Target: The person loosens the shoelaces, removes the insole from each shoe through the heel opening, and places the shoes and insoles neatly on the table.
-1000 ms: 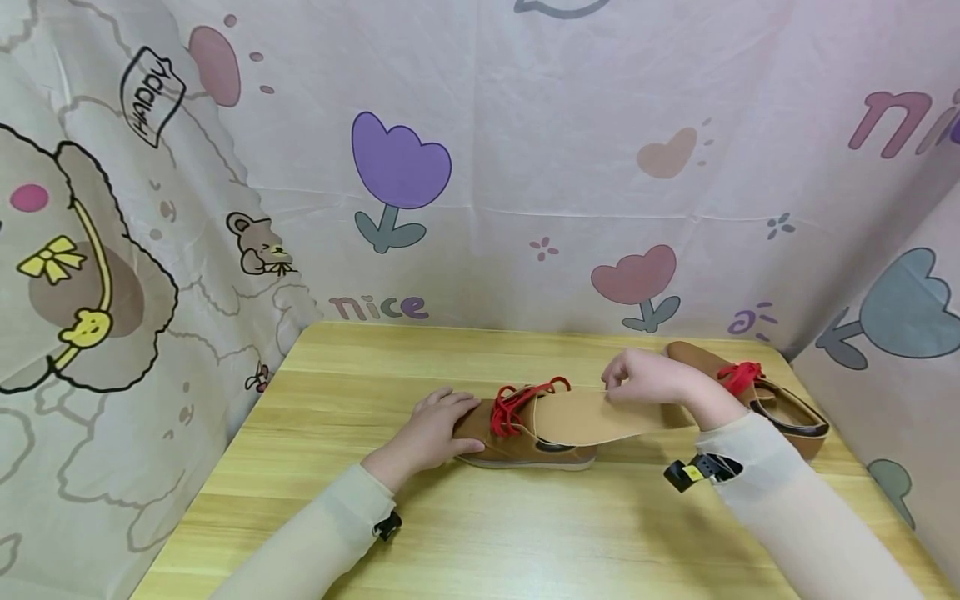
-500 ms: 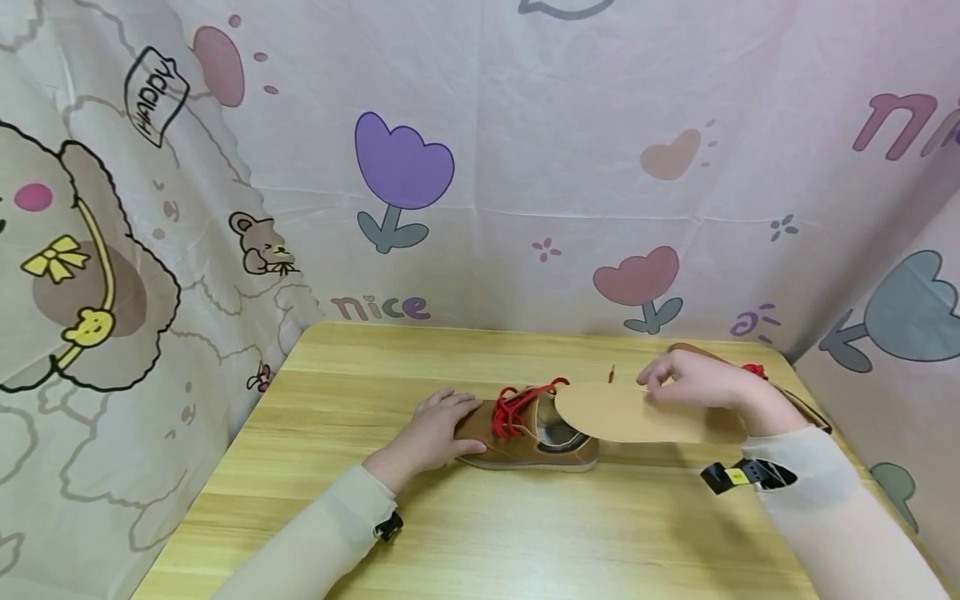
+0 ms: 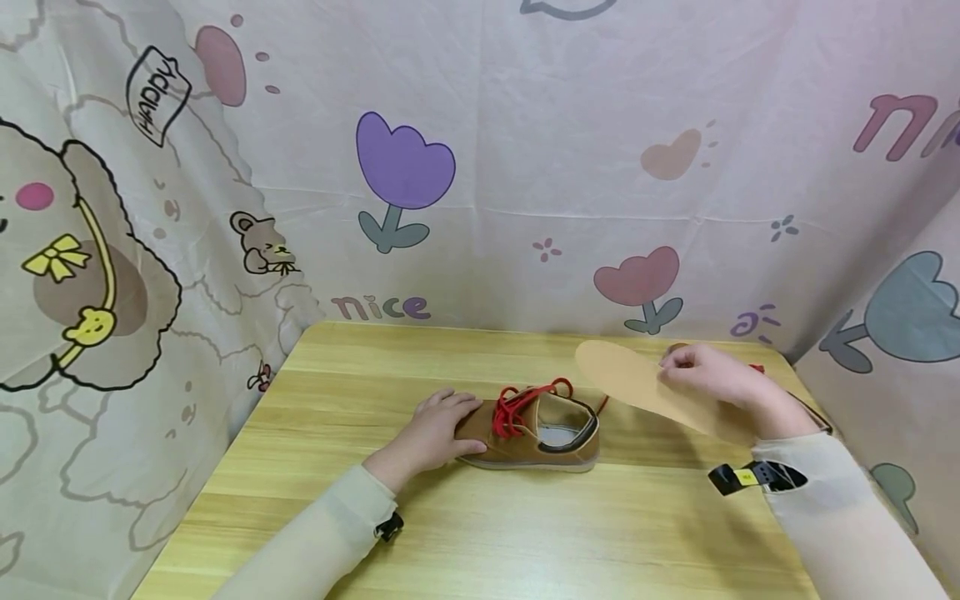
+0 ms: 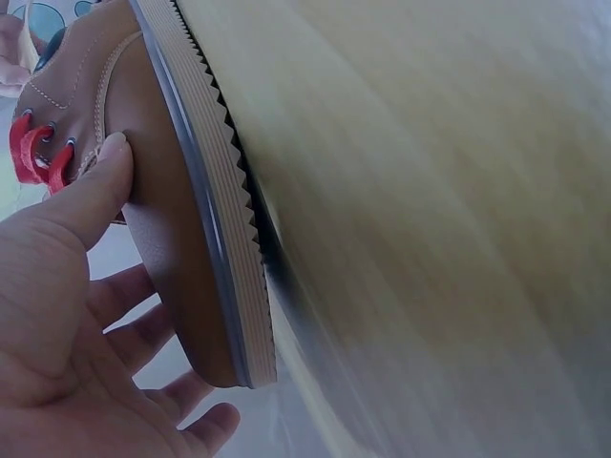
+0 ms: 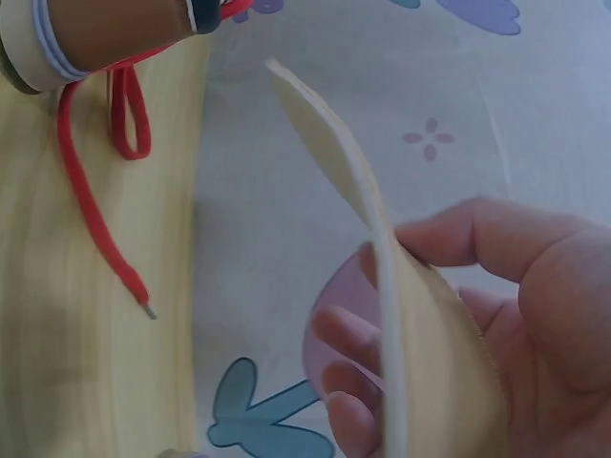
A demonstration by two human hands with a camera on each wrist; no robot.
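Observation:
A brown leather shoe [image 3: 570, 458] with red laces [image 3: 510, 412] stands upright on the table, toe to the left. My left hand [image 3: 431, 429] grips its toe, thumb on the near side and fingers around the far side. The left wrist view shows the thumb [image 4: 110, 176] against the upper, near the ridged sole [image 4: 229, 210]. To the shoe's right, my right hand [image 3: 712, 379] pinches a tan insole [image 3: 630, 379] by its edge, above the table. The insole is tilted, its rounded left end raised and fully outside the shoe. A pale lining [image 3: 557, 435] shows in the shoe's opening.
A second brown shoe with red laces [image 3: 757, 367] lies at the back right, mostly hidden behind my right hand and forearm. One loose lace [image 5: 95, 215] trails onto the wooden table [image 3: 487, 533]. A printed curtain [image 3: 495, 167] hangs behind and at both sides.
The insole has come out of the shoe's opening, moving right with my right hand, and its left end has tipped up. My left hand and the shoe have stayed put.

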